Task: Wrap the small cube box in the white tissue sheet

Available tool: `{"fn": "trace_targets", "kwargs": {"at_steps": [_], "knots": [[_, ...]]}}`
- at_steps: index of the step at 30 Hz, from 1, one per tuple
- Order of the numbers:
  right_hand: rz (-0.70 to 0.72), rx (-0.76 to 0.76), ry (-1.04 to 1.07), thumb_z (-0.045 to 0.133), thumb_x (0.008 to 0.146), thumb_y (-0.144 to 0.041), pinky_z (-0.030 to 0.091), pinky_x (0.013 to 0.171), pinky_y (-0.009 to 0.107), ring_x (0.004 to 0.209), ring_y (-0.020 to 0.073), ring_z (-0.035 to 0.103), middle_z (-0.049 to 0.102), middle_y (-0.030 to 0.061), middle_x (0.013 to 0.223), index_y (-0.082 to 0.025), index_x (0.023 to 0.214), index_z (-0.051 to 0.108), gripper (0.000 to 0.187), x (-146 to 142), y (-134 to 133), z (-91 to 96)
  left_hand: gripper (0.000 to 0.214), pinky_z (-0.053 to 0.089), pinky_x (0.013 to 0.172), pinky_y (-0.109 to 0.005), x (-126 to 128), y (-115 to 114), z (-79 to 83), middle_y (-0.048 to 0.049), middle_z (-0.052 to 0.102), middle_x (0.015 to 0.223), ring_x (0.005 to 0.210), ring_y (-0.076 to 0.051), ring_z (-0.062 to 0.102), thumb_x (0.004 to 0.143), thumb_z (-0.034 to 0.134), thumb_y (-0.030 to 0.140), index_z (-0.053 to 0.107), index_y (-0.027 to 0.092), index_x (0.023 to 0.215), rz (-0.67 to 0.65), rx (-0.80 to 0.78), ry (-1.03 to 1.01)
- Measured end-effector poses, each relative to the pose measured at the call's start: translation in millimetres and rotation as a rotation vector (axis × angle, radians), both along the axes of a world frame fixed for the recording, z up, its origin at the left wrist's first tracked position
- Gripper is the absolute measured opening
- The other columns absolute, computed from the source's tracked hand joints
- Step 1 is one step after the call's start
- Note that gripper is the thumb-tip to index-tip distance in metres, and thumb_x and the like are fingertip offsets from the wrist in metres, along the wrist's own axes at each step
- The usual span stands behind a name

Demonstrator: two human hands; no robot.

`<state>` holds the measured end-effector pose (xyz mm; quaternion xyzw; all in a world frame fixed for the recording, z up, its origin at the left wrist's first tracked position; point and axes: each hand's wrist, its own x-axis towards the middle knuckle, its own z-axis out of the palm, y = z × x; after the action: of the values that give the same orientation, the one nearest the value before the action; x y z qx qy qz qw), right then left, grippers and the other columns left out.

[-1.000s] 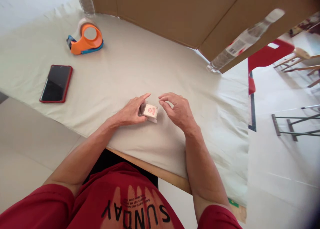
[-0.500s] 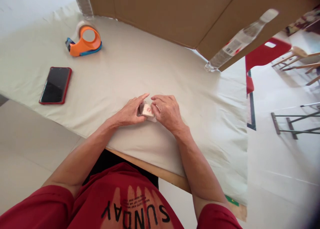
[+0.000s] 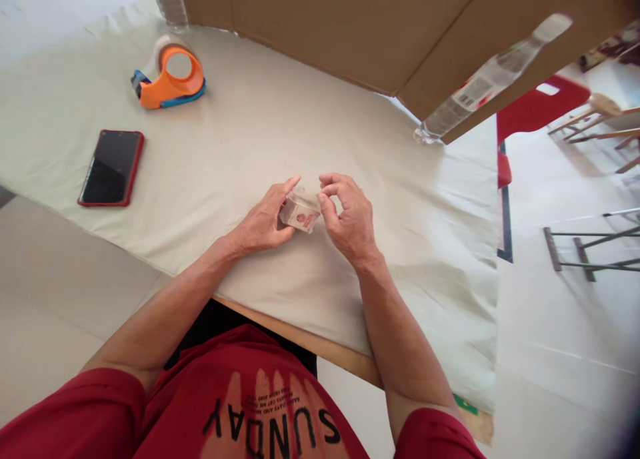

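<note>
A small pale box (image 3: 303, 217) with a reddish print on its side rests at the middle of the cloth-covered table. Something clear and shiny, like film or tape, shows about its top. My left hand (image 3: 263, 220) grips the box from the left, thumb at the near side and fingers at the far side. Just to the right of the box, my right hand (image 3: 350, 219) has its thumb and forefinger pinched together close to the upper right corner. What sits in that pinch, if anything, is too small to make out.
An orange and blue tape dispenser (image 3: 173, 79) and a phone in a red case (image 3: 111, 168) lie on the left. A large cardboard panel (image 3: 320, 32) stands at the back, with a clear plastic bottle (image 3: 493, 79) slanting against its right part and another bottle (image 3: 170, 2) at its left.
The box has turned so its printed side faces me more. My right hand has drawn away a little to the right, its thumb and forefinger still pinched.
</note>
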<state>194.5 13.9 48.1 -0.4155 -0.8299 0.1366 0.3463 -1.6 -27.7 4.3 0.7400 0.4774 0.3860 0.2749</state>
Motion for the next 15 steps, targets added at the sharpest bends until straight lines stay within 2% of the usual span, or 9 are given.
{"fn": "trace_targets", "kwargs": {"at_steps": [6,11,15], "knots": [[-0.052,0.009,0.090,0.046,0.097,-0.027,0.049,0.098,0.044,0.114,0.0245,0.064,0.070,0.0123,0.118,-0.024,0.093,0.060,0.015,8.3,5.3,4.1,0.095,0.047,0.103,-0.045,-0.4,-2.1,2.7,-0.0149,0.049,0.144,0.117,-0.026,0.057,0.075,0.069,0.027,0.024,0.025,0.158,-0.079,-0.042,-0.075],[-0.066,0.007,0.150,0.048,0.097,-0.027,0.050,0.097,0.043,0.110,0.0237,0.066,0.069,0.0121,0.117,-0.023,0.090,0.059,0.013,16.0,10.1,4.5,0.091,0.044,0.108,-0.041,-3.1,-3.5,7.0,-0.0132,0.055,0.140,0.123,-0.026,0.056,0.076,0.071,0.037,0.030,0.025,0.157,-0.089,-0.195,-0.166],[-0.053,0.060,0.183,0.047,0.098,-0.026,0.049,0.098,0.042,0.112,0.0234,0.065,0.068,0.0120,0.114,-0.022,0.092,0.059,0.014,19.2,10.9,8.8,0.084,0.045,0.106,-0.041,-5.4,-2.9,7.8,-0.0120,0.058,0.134,0.117,-0.026,0.059,0.080,0.070,0.046,0.038,0.024,0.153,-0.088,-0.282,-0.226]]}}
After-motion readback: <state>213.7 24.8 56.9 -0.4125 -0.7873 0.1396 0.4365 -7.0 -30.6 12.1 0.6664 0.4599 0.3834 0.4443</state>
